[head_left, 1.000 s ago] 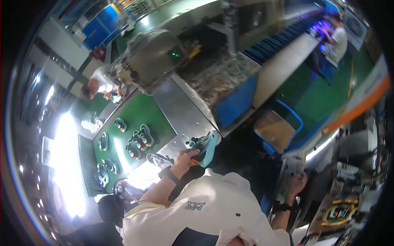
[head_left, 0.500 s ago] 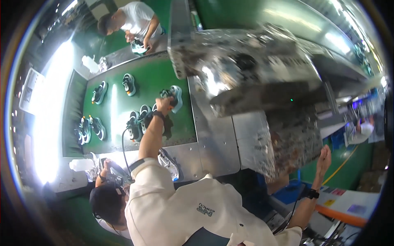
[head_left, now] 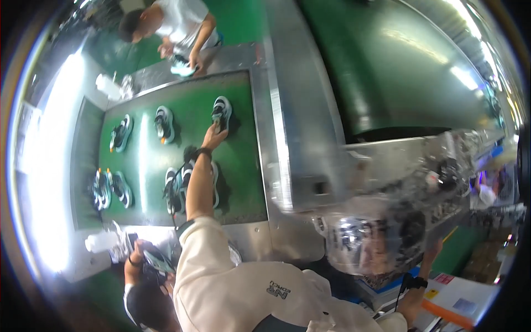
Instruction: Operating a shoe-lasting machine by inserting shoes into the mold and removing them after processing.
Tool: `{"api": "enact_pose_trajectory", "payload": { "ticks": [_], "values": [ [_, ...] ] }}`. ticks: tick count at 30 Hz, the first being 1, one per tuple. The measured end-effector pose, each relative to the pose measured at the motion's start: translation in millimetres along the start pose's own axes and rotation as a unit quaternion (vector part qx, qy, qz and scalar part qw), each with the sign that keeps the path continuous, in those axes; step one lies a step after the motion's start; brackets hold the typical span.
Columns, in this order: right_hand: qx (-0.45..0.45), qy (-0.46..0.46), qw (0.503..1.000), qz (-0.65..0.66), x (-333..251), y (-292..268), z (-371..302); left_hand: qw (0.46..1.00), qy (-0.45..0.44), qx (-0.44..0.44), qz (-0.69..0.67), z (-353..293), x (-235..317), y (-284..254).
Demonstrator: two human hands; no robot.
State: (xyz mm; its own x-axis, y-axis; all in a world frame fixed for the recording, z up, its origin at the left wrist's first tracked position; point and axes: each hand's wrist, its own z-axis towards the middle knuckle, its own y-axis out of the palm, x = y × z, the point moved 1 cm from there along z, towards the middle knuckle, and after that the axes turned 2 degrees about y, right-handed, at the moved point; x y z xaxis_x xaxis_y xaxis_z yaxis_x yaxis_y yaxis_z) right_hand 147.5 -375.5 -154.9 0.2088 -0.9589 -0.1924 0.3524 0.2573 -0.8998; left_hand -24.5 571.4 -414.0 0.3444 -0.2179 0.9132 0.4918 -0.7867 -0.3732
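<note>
Ahead of us, on the flat green work surface (head_left: 243, 182): one black-and-pale-teal laced shoe (head_left: 222, 109) at far right, our bare left hand (head_left: 215, 134) touching its near end; two similar shoes (head_left: 164, 124) to its left; a close pair (head_left: 119, 189) at near left; a cluster (head_left: 170, 191) by our left forearm (head_left: 199, 191). Past the far edge, a white-shirted co-worker (head_left: 191, 22); at near left, a white-sleeved co-worker (head_left: 149, 301). To our right, a clear-plastic-wrapped machine (head_left: 359, 243), our bare right hand (head_left: 433, 252) just beside it.
</note>
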Motion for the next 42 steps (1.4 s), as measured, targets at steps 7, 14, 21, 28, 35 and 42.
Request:
{"api": "enact_pose_trajectory", "payload": {
  "ticks": [7,14,21,28,35,42],
  "values": [
    [-0.030,0.181,0.983,-0.002,-107.4,-12.6,21.5,0.924,0.217,0.313,0.036,1.8,231.1,-127.1],
    [0.031,0.178,0.983,0.020,-121.4,-20.7,2.8,0.891,0.371,0.101,0.243,-62.9,607.5,-47.6],
    [0.036,0.208,0.971,0.113,-146.1,-27.5,17.1,0.883,0.232,0.079,0.400,77.9,632.6,22.4],
    [0.029,0.194,0.967,0.161,-143.8,-41.2,15.8,0.833,0.385,0.082,0.390,18.8,643.2,43.3],
    [0.155,0.052,0.952,0.260,-131.5,-47.4,2.7,0.726,0.541,-0.051,0.421,-253.2,691.7,157.4],
    [0.009,-0.158,0.727,0.668,-182.7,-136.1,-22.7,0.729,0.525,-0.334,0.286,-403.4,599.8,242.8]
  ]
}}
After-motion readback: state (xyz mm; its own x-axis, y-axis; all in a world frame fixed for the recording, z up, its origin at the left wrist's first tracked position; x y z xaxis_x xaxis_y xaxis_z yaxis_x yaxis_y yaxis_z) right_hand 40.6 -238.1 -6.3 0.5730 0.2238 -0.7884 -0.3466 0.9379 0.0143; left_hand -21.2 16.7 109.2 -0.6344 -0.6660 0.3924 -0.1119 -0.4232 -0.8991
